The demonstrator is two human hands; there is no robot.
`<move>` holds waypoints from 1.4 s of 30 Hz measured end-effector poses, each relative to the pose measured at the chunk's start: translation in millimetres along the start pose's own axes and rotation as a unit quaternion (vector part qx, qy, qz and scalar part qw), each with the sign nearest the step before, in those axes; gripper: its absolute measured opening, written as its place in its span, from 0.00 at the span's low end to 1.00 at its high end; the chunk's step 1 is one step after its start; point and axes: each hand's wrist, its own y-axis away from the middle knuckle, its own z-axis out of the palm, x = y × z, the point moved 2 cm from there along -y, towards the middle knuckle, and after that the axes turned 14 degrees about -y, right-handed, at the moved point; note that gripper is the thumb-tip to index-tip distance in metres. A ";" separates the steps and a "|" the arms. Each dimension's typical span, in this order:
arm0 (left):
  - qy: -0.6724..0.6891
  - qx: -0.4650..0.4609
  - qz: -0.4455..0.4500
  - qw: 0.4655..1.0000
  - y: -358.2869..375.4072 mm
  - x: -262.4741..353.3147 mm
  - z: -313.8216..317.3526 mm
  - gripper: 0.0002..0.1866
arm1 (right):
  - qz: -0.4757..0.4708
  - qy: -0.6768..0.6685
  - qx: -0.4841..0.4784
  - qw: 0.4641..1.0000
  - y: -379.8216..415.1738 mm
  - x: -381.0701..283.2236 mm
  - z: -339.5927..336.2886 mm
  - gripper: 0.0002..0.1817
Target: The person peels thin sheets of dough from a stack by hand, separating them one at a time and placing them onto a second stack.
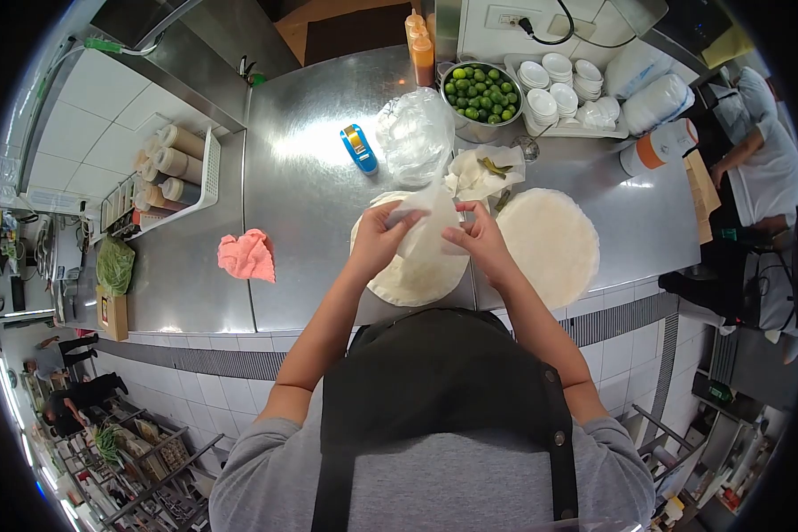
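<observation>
My left hand (383, 236) and my right hand (482, 238) are raised over the counter, each with fingers pinched on a thin translucent plastic bag (427, 222). Below the bag lies a round, pale, flat disc like a large tortilla (417, 285), partly covered by my hands. A second pale disc (550, 248) rests to the right of my right hand. Just beyond my hands is a crumpled heap of clear plastic (412, 133). White paper (483, 177) with some green pieces, perhaps peppers, sits behind my right hand.
A blue tape dispenser (359, 148) and a pink cloth (246, 255) lie on the steel counter (310, 222). Toward the back are a bowl of limes (481, 93), sauce bottles (421, 53) and stacked white cups (559, 89). A co-worker (762, 151) stands at right.
</observation>
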 end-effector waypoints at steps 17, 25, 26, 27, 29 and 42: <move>-0.021 0.032 -0.001 0.999 1.1 -1.6 -14.3 0.14 | -0.207 0.135 -0.030 0.968 -17.7 8.1 -7.8 0.11; -0.159 -0.075 0.018 0.984 -7.7 19.6 -1.3 0.19 | -0.141 0.193 -0.091 0.967 -9.2 -9.2 2.5 0.07; -0.125 -0.027 -0.017 0.992 -9.2 17.2 -5.1 0.17 | -0.142 0.192 -0.090 0.967 -10.6 -6.4 -4.0 0.07; -0.090 0.021 -0.052 0.994 -10.4 14.1 -8.5 0.15 | -0.141 0.180 -0.046 0.972 -12.1 -3.8 -11.0 0.07; -0.052 0.043 -0.060 0.996 -14.0 0.3 -8.5 0.14 | -0.138 0.167 0.000 0.976 -13.6 5.3 -20.3 0.08; -0.024 -0.029 -0.073 0.997 -1.5 9.9 7.6 0.13 | -0.092 0.209 -0.009 0.973 -27.3 10.6 -1.4 0.21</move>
